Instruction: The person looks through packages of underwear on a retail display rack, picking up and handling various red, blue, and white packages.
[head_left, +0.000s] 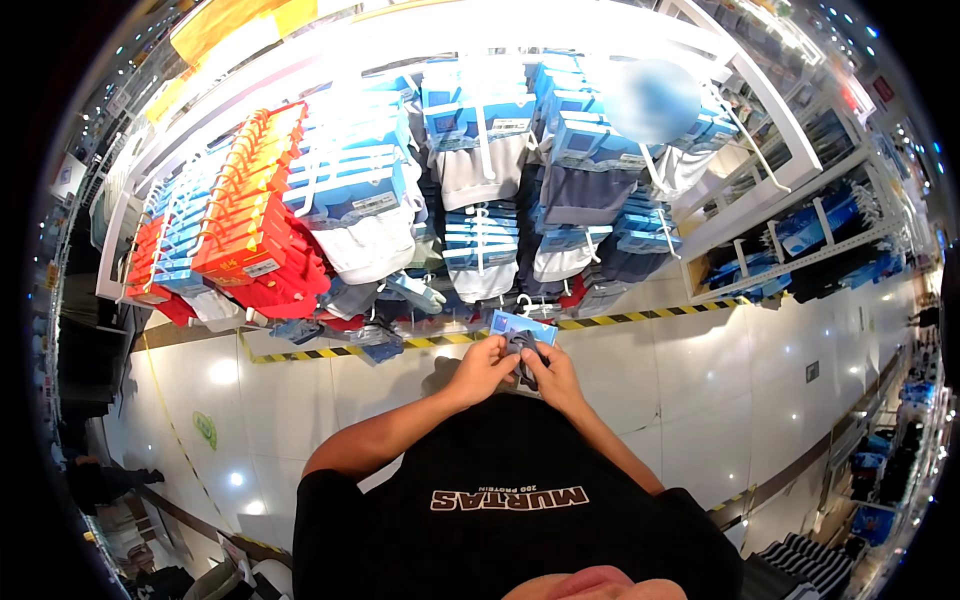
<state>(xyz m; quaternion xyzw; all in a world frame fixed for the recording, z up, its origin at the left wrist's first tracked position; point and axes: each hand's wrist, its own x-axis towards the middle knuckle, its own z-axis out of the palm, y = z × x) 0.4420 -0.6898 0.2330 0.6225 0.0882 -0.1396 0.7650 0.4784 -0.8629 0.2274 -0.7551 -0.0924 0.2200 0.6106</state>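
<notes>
In front of my black T-shirt, both hands are together at a dark grey folded garment (523, 343). My left hand (478, 370) grips its left side, with the thumb across the front. From the other side my right hand (556, 375) pinches the cloth, thumb pressed near its middle. A blue header card (513, 323) shows just beyond the fingers, tilted, and a white plastic hook (525, 302) sticks up from its top edge. The lower part of the garment is partly covered by my thumbs. Whether it is underwear or another small garment, I cannot tell.
A white display rack (802, 154) ahead carries blue-carded garments (480, 120) on long prongs. Red-carded packs (244, 247) hang at the left. Yellow-and-black tape (615, 318) edges its base on the tiled floor (720, 360). More shelving (806, 247) stands at the right.
</notes>
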